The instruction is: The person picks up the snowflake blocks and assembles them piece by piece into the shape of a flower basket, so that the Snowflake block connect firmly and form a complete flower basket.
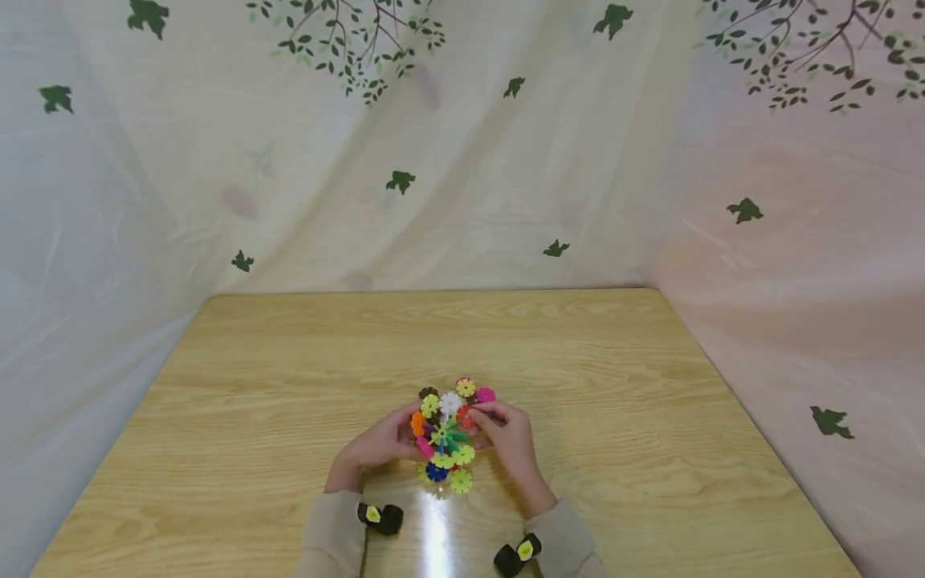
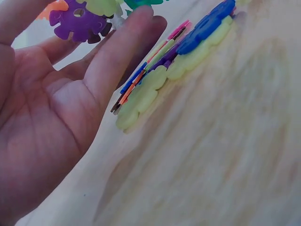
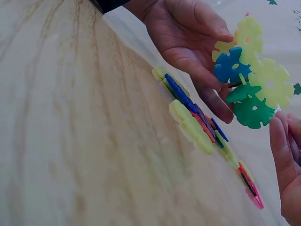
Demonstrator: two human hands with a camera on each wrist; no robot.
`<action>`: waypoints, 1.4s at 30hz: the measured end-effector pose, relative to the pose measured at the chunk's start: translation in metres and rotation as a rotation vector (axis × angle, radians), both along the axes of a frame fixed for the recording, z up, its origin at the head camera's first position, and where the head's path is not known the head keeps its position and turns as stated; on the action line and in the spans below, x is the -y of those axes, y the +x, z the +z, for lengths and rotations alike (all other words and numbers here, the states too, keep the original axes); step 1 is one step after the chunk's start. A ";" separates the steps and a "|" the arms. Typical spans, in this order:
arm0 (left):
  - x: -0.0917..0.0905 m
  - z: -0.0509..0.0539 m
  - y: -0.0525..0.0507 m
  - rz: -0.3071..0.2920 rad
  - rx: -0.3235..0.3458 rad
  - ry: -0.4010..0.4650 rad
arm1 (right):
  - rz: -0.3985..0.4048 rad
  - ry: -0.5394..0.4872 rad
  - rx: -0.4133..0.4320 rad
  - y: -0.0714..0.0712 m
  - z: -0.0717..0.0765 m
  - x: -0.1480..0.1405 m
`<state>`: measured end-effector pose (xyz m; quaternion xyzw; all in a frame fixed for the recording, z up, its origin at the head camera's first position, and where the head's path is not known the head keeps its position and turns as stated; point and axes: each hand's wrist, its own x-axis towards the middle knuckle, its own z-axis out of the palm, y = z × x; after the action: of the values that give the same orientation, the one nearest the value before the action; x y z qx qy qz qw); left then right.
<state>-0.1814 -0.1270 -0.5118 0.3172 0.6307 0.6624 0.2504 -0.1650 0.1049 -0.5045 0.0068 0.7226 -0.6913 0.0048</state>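
Note:
Between the two hands is a cluster of joined plastic snowflake discs, with yellow, blue and green discs (image 3: 254, 112) showing in the right wrist view. The left hand (image 1: 383, 440) holds the cluster from its left side, thumb and fingers around it. A purple disc (image 2: 79, 21) shows by its fingers in the left wrist view. At the cluster's right side, the right hand (image 1: 511, 440) brings thumb and forefinger together at a red disc (image 1: 465, 415). In the right wrist view its straight fingertips (image 3: 278, 136) are beside the green disc; the thumb is out of sight there.
Loose discs lie flat on the wooden table (image 1: 253, 385) below the cluster, among them a yellow disc (image 1: 461, 482), a dark blue disc (image 1: 436, 472) and a magenta disc (image 1: 486, 394). Some overlap. A pale curtain (image 1: 462, 201) with leaf prints hangs behind the table.

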 end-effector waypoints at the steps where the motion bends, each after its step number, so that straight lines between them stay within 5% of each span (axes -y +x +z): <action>1: 0.000 0.000 0.000 -0.002 0.002 -0.004 | 0.004 0.005 0.002 0.000 -0.001 0.000; 13: 0.002 0.000 0.000 0.006 0.010 0.006 | 0.056 0.035 0.013 -0.001 0.000 -0.001; 18: 0.009 -0.002 -0.001 0.096 0.029 0.027 | 0.062 0.077 0.041 -0.001 0.003 -0.002; 26: 0.023 0.000 0.000 0.279 -0.016 0.011 | 0.291 0.314 -0.054 -0.001 -0.008 -0.010; 31: 0.029 0.000 0.000 0.304 -0.008 0.059 | 0.400 0.451 -0.127 0.001 -0.008 -0.010; 42: 0.034 0.004 0.001 0.379 0.019 0.083 | 0.481 0.591 -0.179 0.006 -0.003 -0.007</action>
<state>-0.1800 -0.1614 -0.5083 0.1965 0.6489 0.7262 0.1136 -0.1595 0.1114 -0.5076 -0.2221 0.8690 -0.4304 0.1014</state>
